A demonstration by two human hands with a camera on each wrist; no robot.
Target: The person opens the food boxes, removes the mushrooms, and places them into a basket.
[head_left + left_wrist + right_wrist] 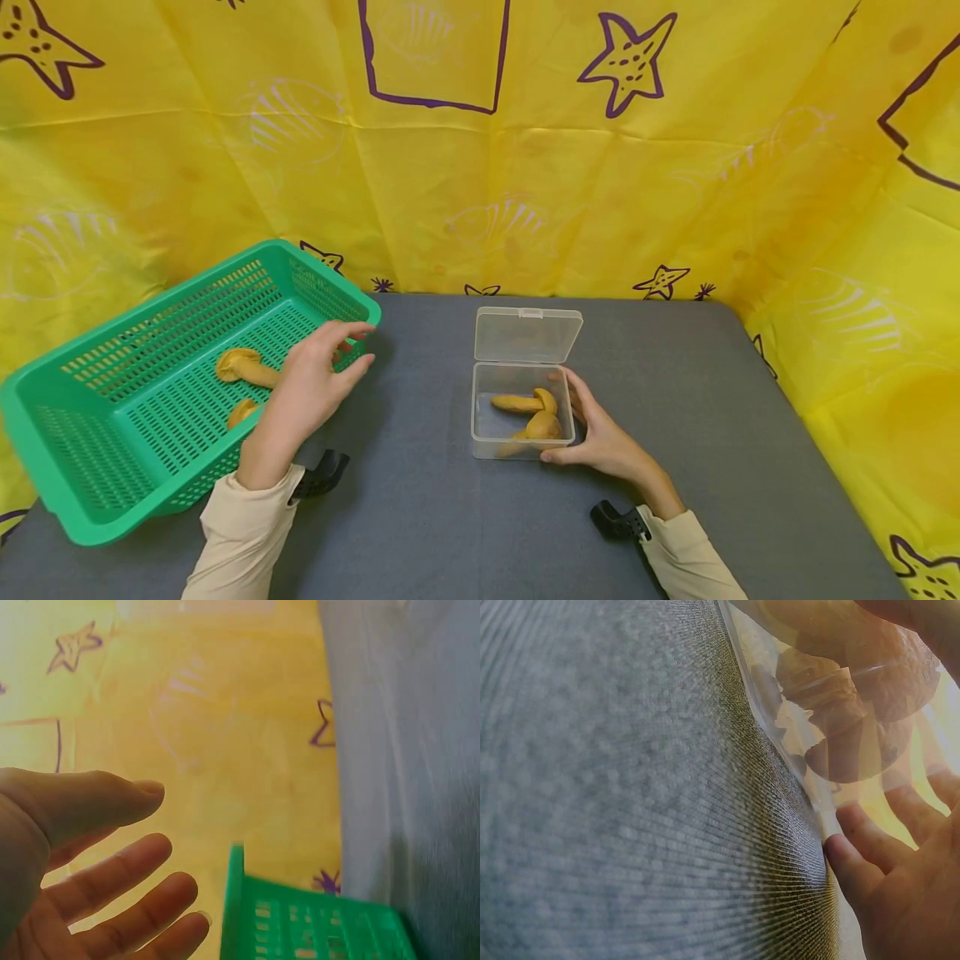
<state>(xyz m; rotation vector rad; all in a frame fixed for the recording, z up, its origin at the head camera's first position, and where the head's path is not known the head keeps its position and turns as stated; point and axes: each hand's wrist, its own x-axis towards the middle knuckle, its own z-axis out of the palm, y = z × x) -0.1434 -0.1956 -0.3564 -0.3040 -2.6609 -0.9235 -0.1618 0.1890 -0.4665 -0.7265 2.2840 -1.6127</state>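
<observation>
My left hand [306, 390] is over the right rim of the green plastic basket [176, 482], fingers bent loosely and nothing between them; the left wrist view also shows a gap between thumb and fingers [131, 911]. Inside the basket lie a yellow-brown mushroom [243, 367] and part of another mushroom [242, 412], partly hidden by the basket wall and my forearm. With my right hand [603, 435] I hold the clear plastic box [486, 448] by its right side, thumb at the front corner. Its hinged lid [525, 335] stands up. Two mushrooms [543, 427] lie in the box.
A dark grey cloth [420, 517] covers the table under the basket and box. Yellow patterned fabric [480, 183] hangs behind the table and along its sides. Each wrist wears a black strap [321, 475].
</observation>
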